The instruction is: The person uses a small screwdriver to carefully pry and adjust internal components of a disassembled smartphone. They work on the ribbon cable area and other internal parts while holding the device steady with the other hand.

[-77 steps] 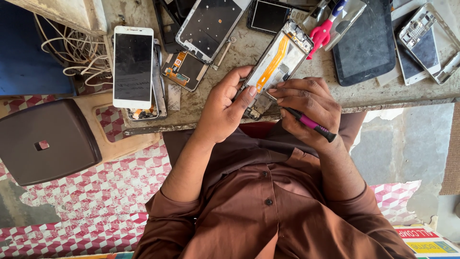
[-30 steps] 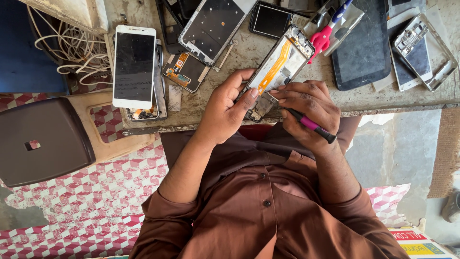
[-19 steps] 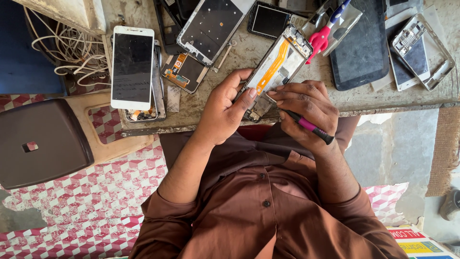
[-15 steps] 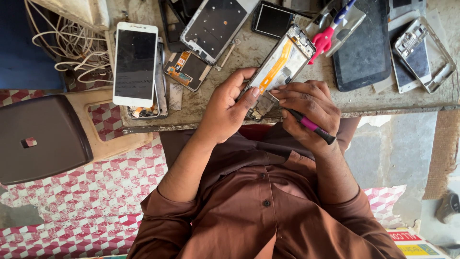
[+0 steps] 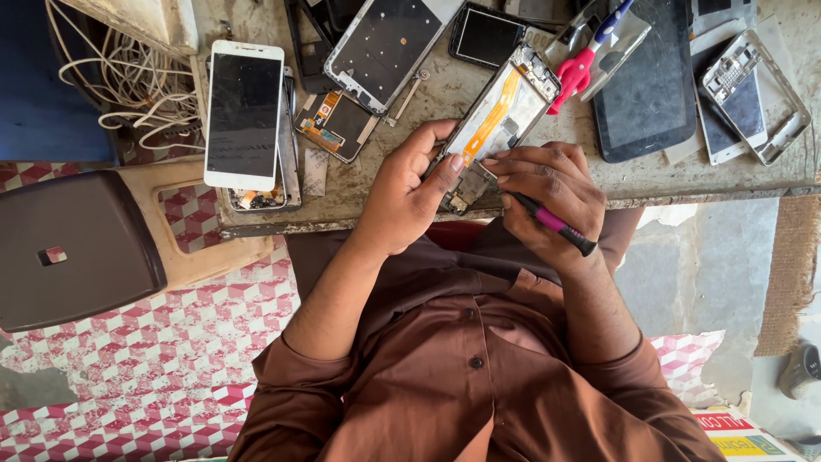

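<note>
My left hand (image 5: pixel 409 198) pinching opened phone frame (image 5: pixel 494 113) at near end, at tabletop (image 5: pixel 402 184) edge; long axis runs away up-right; right hand (image 5: pixel 547 190) clamps pink-handled screwdriver (image 5: pixel 556 225), fingertips nearer board

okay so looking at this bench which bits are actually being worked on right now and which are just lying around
In hand:
- opened phone frame with orange ribbon cable, gripped by the left hand
- pink-and-black screwdriver, in the right hand

Lying about:
- white smartphone
- black tablet
- pink-handled pliers
- bare metal phone frame
- white cables
- brown stool
</note>
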